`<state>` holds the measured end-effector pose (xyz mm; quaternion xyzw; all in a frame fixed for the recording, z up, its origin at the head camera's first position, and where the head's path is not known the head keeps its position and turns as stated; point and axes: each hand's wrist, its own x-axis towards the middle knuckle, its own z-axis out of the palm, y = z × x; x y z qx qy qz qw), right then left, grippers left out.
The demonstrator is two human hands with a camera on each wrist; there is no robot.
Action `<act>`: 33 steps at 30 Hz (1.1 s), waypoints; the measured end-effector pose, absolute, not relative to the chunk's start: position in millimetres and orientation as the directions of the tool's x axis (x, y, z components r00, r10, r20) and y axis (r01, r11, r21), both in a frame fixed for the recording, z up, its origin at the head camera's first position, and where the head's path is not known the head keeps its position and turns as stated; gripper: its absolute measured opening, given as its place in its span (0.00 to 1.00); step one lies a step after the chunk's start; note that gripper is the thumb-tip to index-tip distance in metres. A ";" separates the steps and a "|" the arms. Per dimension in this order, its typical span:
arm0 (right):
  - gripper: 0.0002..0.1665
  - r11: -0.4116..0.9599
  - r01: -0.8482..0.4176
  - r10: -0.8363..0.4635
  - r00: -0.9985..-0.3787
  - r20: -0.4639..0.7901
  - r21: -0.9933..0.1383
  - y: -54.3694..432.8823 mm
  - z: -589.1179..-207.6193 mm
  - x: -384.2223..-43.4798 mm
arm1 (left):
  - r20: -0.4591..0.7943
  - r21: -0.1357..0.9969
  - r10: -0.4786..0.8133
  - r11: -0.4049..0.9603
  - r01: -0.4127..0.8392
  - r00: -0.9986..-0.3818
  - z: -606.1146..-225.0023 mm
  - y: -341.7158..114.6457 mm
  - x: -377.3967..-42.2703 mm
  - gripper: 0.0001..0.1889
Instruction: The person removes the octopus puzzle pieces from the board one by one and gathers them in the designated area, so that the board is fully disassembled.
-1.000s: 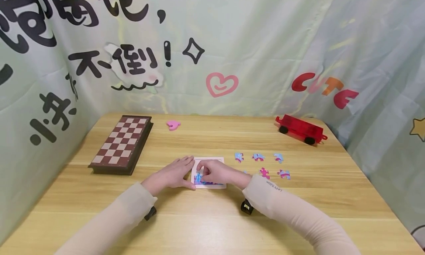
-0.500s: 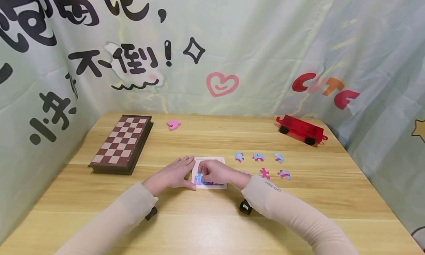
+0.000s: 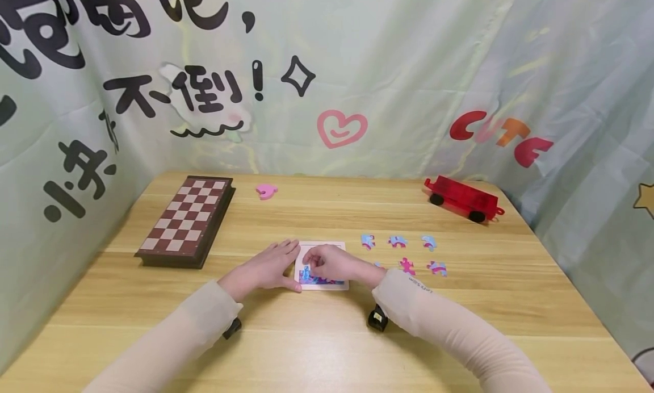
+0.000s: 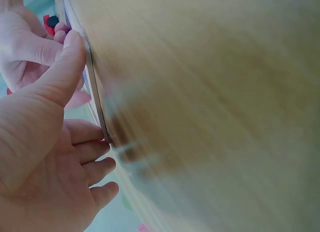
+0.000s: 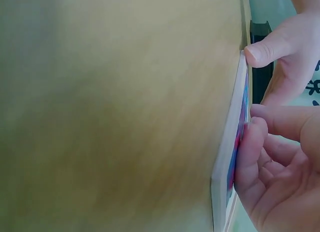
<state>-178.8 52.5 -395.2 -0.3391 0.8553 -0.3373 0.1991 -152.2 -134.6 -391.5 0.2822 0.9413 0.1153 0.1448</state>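
Note:
A small jigsaw puzzle board [image 3: 327, 288] with a pale frame lies flat on the table. Blue and purple pieces fill its near part. My left hand [image 3: 267, 268] rests at its left side, fingers extended, the thumb at the near left corner. Over the board, my right hand [image 3: 333, 263] has its fingers curled and pinches a light-blue puzzle piece [image 3: 306, 270] at the left of the filled part; the fingertips partly hide it. In the right wrist view, thumb and index finger meet close over the board's coloured face.
Several loose puzzle pieces [image 3: 397, 242] lie in two rows right of the board, one partly behind the right wrist. A folded chessboard [image 3: 186, 220] stands at the left, a pink toy piece [image 3: 267, 191] at the back, a red toy wagon [image 3: 464, 199] at the back right.
Hands and board stay in place. The right fingertips shift very slightly over the piece, leaving more of its light blue visible; the loose pieces are unmoved.

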 end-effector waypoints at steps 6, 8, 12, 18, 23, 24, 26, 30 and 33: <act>0.06 0.555 -0.440 -0.708 -0.696 -0.123 -0.705 51.3 -395.1 -178.0 | -0.209 0.301 0.566 0.813 0.498 -0.798 -390.5 -134.5 -151.9 0.49; 0.06 0.559 -0.449 -0.707 -0.698 -0.117 -0.697 51.4 -395.3 -177.9 | -0.209 0.302 0.566 0.813 0.498 -0.798 -390.5 -134.3 -151.8 0.49; 0.07 0.539 -0.463 -0.715 -0.694 -0.091 -0.703 52.0 -395.7 -178.1 | -0.205 0.301 0.567 0.812 0.500 -0.797 -390.8 -133.9 -151.4 0.49; 0.08 0.511 -0.399 -0.702 -0.705 -0.101 -0.761 53.7 -396.4 -178.3 | -0.211 0.293 0.560 0.818 0.495 -0.801 -391.5 -133.5 -151.5 0.49; 0.07 0.528 -0.365 -0.687 -0.714 -0.134 -0.767 54.1 -397.0 -178.9 | -0.213 0.281 0.558 0.821 0.497 -0.802 -392.1 -133.2 -152.6 0.49; 0.06 0.529 -0.355 -0.686 -0.714 -0.141 -0.771 54.2 -397.1 -179.2 | -0.213 0.281 0.559 0.821 0.498 -0.801 -392.2 -133.3 -152.8 0.49; 0.06 0.524 -0.322 -0.683 -0.711 -0.164 -0.788 54.5 -396.4 -179.7 | -0.215 0.282 0.560 0.820 0.498 -0.800 -392.0 -133.4 -152.8 0.49; 0.06 0.513 -0.261 -0.689 -0.693 -0.210 -0.818 55.5 -393.5 -181.3 | -0.215 0.289 0.560 0.819 0.496 -0.800 -391.6 -133.9 -152.5 0.49; 0.06 0.506 -0.244 -0.702 -0.674 -0.230 -0.827 57.0 -391.9 -183.1 | -0.214 0.291 0.561 0.818 0.496 -0.800 -391.2 -134.0 -152.3 0.49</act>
